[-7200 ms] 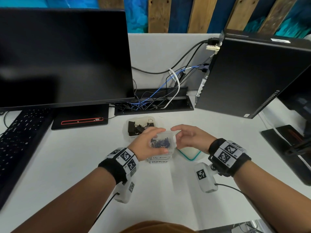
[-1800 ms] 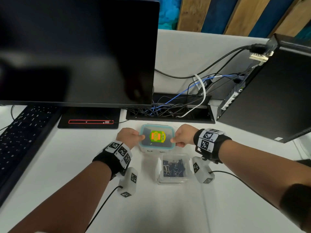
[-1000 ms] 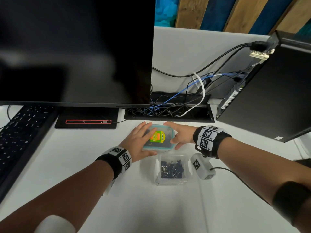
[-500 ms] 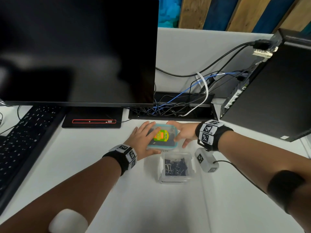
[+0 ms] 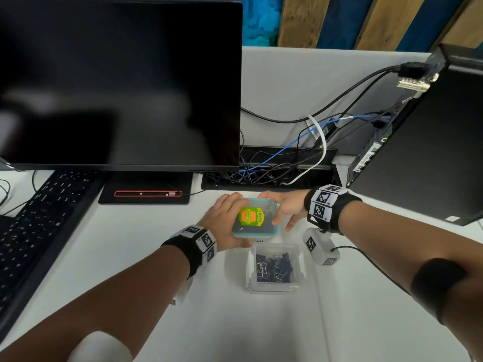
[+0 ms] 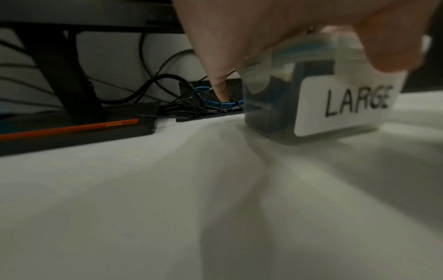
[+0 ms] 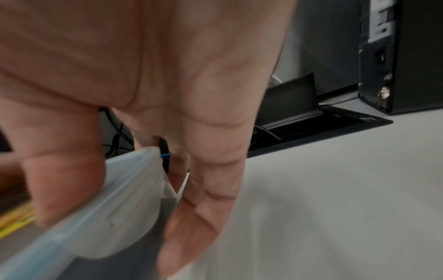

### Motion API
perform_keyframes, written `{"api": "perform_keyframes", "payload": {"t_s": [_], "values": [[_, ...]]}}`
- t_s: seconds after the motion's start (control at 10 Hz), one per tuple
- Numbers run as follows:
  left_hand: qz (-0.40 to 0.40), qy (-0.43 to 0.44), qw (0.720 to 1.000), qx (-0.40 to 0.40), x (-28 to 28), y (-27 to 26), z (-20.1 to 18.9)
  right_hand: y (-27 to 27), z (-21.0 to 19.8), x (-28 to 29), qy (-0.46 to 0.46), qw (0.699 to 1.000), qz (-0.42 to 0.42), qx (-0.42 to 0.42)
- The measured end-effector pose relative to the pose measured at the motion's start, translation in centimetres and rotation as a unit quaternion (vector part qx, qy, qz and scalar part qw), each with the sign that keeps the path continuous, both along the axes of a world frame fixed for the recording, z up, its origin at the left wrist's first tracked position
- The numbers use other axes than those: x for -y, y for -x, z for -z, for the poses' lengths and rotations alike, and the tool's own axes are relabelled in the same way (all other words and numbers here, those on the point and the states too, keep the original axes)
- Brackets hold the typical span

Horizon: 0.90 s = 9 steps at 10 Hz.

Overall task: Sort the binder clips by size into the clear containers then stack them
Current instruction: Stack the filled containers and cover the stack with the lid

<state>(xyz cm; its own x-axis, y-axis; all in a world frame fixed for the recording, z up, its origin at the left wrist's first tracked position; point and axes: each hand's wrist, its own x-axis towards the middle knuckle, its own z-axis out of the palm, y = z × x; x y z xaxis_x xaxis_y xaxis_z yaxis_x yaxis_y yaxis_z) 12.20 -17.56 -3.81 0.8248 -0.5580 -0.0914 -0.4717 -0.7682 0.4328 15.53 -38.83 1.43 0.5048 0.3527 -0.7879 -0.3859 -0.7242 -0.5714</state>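
Left hand [image 5: 222, 223] and right hand [image 5: 285, 209] both clasped round lidded clear plastic container [image 5: 254, 218] — squarish, teal-rimmed; label "LARGE" [image 6: 345, 104]

Head view high, looking down the desk [image 5: 130, 257], wrist views low, close — all share the lidded container [image 5: 254, 218].

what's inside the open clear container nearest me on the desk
The open clear container holds a heap of dark blue binder clips with silver wire handles. How many there are and what lies beneath the top layer cannot be seen.
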Motion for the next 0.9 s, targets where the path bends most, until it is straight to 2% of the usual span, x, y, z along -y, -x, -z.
{"api": "perform_keyframes", "payload": {"t_s": [0.1, 0.3, 0.5, 0.6, 0.7, 0.8, 0.9], "values": [[-0.021, 0.006, 0.999, -0.050, 0.2, -0.5, -0.1, 0.3, 0.0, 0.1, -0.003, 1.000, -0.002, 0.004], [-0.019, -0.044, 0.996, -0.070, 0.6, -1.4, -1.0, 1.0, 0.4, 0.7, -0.031, 0.999, 0.010, 0.037], [-0.011, -0.058, 0.992, -0.112, 0.6, -1.3, -2.0, 2.3, 0.4, 1.3, 0.039, 0.987, 0.009, 0.154], [-0.018, -0.026, 0.989, -0.145, 0.5, -1.3, -2.9, 2.7, -0.1, 2.3, 0.066, 0.966, 0.054, 0.245], [-0.083, 0.018, 0.991, -0.106, 0.2, -1.4, -3.8, 3.2, -1.3, 3.3, 0.069, 0.936, 0.133, 0.317], [-0.088, -0.032, 0.995, -0.046, 0.1, -2.0, -4.4, 4.4, -3.7, 3.5, 0.043, 0.903, 0.189, 0.383], [-0.099, -0.068, 0.992, -0.039, 0.1, -1.7, -5.2, 6.5, -5.5, 3.1, 0.024, 0.866, 0.218, 0.450]]}}
